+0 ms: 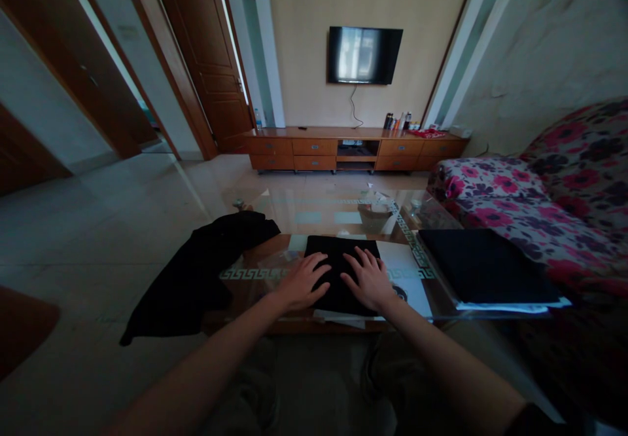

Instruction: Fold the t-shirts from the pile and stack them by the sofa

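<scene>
A black folded cloth (338,247) lies on the glass coffee table in front of me, its folded shape roughly rectangular. My left hand (303,282) rests flat on its left part, fingers spread. On the right part lies my right hand (367,279), palm down with the fingers apart. To the left, a loose black garment (196,272) is draped over the table's edge and hangs down. A flat dark stack (485,266) with white layers at its bottom edge sits at the table's right end.
The glass coffee table (279,210) has a patterned border. Beyond it stand a wooden TV cabinet (314,146) with bottles on top and a wall-mounted television (366,55). A flower-patterned sofa (520,207) is at the right. A wooden door (201,50) is at the back left.
</scene>
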Tool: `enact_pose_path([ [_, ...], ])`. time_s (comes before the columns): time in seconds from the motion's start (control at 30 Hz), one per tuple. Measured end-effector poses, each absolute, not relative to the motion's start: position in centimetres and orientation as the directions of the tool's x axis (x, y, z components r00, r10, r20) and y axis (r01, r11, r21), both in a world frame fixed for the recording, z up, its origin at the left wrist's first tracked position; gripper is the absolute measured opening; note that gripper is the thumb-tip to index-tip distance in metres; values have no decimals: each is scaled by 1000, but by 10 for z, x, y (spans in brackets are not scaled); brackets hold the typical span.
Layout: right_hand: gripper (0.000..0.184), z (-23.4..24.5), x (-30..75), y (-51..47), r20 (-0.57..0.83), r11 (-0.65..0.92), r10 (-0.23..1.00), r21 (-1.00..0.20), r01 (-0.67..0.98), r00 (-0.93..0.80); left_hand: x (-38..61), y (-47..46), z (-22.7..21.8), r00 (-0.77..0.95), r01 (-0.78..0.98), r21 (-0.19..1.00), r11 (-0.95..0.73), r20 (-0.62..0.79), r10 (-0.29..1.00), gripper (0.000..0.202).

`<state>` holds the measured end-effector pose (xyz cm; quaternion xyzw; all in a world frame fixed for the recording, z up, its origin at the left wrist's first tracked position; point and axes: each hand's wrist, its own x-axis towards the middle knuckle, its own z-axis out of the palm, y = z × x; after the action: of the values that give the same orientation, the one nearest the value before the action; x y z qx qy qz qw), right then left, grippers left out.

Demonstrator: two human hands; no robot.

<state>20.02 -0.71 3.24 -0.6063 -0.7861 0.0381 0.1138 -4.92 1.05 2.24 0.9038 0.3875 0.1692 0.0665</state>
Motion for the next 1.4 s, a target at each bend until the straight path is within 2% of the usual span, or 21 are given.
enact_pose_path([
  [0.07, 64, 18, 199, -2, 42, 227, 974, -191, 955, -223, -39, 13, 11, 632, 703, 265, -660, 194, 751, 63],
  [0.17, 66, 3, 202, 2, -30, 208, 975, -234, 950, -221, -33, 15, -5, 602, 753, 266, -602, 94, 793, 71],
  [0.37, 58, 0, 205, 1, 37, 188, 982, -263, 946, -185, -33, 12, -10, 566, 786, 248, -566, 78, 820, 70],
  [0.43, 59, 2, 206, 0, 99, 79, 994, -270, 960, -54, -32, 7, -7, 549, 799, 245, -549, 77, 833, 69],
  [0.5, 64, 5, 209, 0, 119, -102, 982, -301, 948, 144, -31, -2, -2, 554, 794, 244, -557, 84, 828, 68],
  [0.57, 68, 9, 217, 1, 56, -261, 953, -344, 902, 298, -28, -11, 2, 607, 756, 243, -608, 85, 790, 71],
  [0.63, 68, 15, 226, 2, -57, -357, 928, -412, 838, 368, -25, -20, 6, 662, 714, 243, -657, 73, 746, 76],
  [0.73, 55, 23, 242, 2, -244, -352, 936, -671, 653, 253, -18, -29, 8, 675, 706, 244, -665, 51, 736, 76],
  [0.83, 40, 28, 253, -1, -302, -296, 951, -835, 465, 62, -11, -36, 7, 648, 729, 255, -635, 42, 760, 72],
  [1.03, 36, 24, 266, -4, -481, -470, 877, -862, 191, -14, 5, -54, 5, 599, 756, 298, -583, 46, 800, 69],
  [1.13, 32, 21, 270, -6, -441, -435, 898, -891, 130, -15, 6, -61, 12, 604, 746, 346, -569, 8, 797, 74],
  [1.2, 30, 20, 273, -8, -389, -381, 920, -913, 143, -35, 1, -65, 22, 635, 718, 387, -579, -24, 772, 77],
  [1.27, 29, 21, 276, -9, -344, -332, 939, -904, 268, 2, -6, -68, 34, 633, 710, 412, -571, -17, 774, 70],
  [1.4, 31, 23, 277, -7, -234, -302, 953, -750, 589, 191, -22, -71, 57, 527, 769, 398, -500, 47, 849, 50],
])
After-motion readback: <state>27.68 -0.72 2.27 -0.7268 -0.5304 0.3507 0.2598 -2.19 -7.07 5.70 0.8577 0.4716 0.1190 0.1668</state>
